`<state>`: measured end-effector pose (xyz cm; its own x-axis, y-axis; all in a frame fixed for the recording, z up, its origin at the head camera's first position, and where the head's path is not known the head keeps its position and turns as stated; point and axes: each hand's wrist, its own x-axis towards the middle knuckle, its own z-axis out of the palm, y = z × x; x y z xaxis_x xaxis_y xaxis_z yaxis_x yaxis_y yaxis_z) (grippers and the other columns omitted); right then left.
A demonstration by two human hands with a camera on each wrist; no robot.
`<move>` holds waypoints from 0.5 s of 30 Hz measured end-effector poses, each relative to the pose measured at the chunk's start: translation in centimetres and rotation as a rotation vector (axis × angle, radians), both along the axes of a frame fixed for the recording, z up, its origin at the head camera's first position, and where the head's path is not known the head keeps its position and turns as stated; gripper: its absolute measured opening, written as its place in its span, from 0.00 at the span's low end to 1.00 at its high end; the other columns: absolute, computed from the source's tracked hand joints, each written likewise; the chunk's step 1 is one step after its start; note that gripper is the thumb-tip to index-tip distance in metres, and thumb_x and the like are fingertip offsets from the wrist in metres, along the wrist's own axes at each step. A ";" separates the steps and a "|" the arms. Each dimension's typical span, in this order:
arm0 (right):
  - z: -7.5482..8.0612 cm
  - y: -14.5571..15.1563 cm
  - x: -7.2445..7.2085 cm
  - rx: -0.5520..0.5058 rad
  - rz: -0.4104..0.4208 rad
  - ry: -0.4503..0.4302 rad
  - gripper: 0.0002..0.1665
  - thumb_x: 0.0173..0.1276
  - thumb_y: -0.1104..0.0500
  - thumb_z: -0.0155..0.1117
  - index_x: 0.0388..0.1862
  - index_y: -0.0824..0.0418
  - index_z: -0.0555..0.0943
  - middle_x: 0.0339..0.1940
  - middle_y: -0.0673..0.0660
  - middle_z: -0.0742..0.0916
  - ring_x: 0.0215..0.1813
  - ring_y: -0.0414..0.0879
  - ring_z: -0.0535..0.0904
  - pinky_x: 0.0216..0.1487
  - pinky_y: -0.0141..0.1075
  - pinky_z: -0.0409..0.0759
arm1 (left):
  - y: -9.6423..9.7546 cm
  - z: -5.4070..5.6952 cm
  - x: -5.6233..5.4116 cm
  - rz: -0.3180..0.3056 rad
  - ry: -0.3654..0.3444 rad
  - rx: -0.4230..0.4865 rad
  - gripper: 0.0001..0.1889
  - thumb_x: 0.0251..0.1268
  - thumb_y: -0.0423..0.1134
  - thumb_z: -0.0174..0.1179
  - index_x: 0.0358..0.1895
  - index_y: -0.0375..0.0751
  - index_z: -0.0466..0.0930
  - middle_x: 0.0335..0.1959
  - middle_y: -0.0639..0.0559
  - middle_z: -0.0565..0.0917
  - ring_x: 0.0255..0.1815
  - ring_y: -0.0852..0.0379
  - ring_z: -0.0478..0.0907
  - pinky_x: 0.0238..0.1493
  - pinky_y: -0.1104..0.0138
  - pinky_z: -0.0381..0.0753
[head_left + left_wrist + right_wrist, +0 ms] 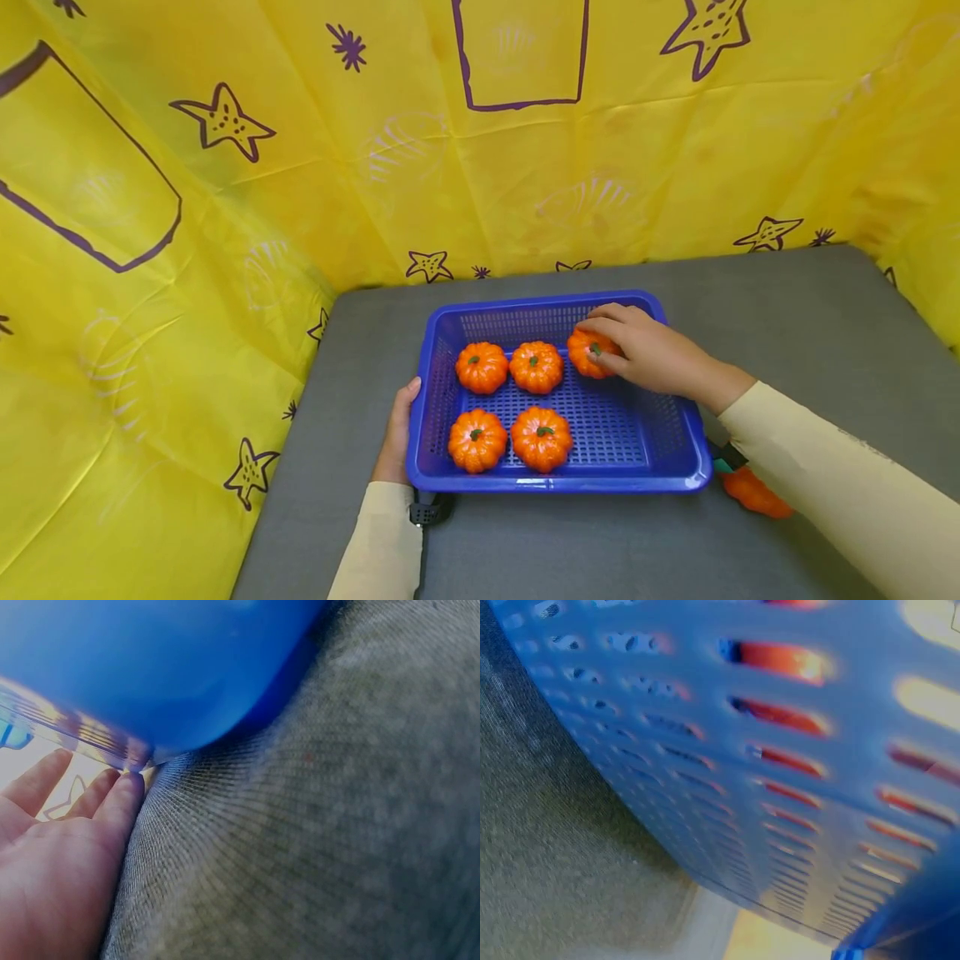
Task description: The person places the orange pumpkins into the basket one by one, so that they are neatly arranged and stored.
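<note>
A blue plastic basket (558,485) with slotted walls lies on the grey table. In its back right part, my right hand (648,346) grips a small orange pumpkin (587,357), thumb at the front and fingers over the top. Two pumpkins line the back row beside it, one at the left (482,367) and one in the middle (536,367). The front row holds a left pumpkin (477,442) and a larger-looking one (542,439). Against the basket's left side rests my left hand (397,429), its fingers (116,799) fairly straight in the left wrist view.
An orange thing with a green part (753,492) lies outside the basket at the right, partly under the right sleeve. Yellow patterned cloth (465,183) rises behind and beside the table. The basket's slotted wall (727,772) fills much of the right wrist view.
</note>
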<state>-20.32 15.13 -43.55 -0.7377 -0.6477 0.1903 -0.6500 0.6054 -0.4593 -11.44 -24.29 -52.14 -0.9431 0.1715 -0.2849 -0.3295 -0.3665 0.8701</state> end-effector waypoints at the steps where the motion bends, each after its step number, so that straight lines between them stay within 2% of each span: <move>1: -0.1 -0.1 0.0 0.022 -0.007 0.014 0.25 0.78 0.60 0.72 0.70 0.65 0.83 0.67 0.68 0.82 0.67 0.69 0.77 0.68 0.65 0.74 | 0.0 0.0 0.0 -0.003 0.001 0.000 0.41 0.79 0.65 0.41 0.84 0.40 0.62 0.67 0.42 0.80 0.59 0.49 0.81 0.61 0.56 0.81; 8: -1.1 -0.7 0.3 0.188 -0.039 0.090 0.26 0.76 0.57 0.73 0.69 0.62 0.84 0.67 0.64 0.84 0.65 0.64 0.81 0.59 0.62 0.82 | 0.0 -0.1 -0.1 -0.007 0.018 0.000 0.40 0.80 0.65 0.41 0.82 0.40 0.63 0.65 0.43 0.81 0.59 0.49 0.81 0.61 0.57 0.81; 15: -1.5 -0.8 0.3 0.236 -0.043 0.104 0.26 0.77 0.55 0.73 0.69 0.62 0.83 0.65 0.62 0.85 0.64 0.62 0.82 0.57 0.61 0.84 | 0.0 -0.1 0.0 -0.007 0.011 -0.011 0.41 0.79 0.66 0.41 0.83 0.41 0.62 0.67 0.43 0.80 0.60 0.49 0.81 0.62 0.56 0.81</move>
<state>-19.98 14.31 -45.07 -0.7501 -0.6514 0.1141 -0.6576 0.7163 -0.2336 -11.49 -24.24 -52.20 -0.9449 0.1750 -0.2767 -0.3227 -0.3546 0.8776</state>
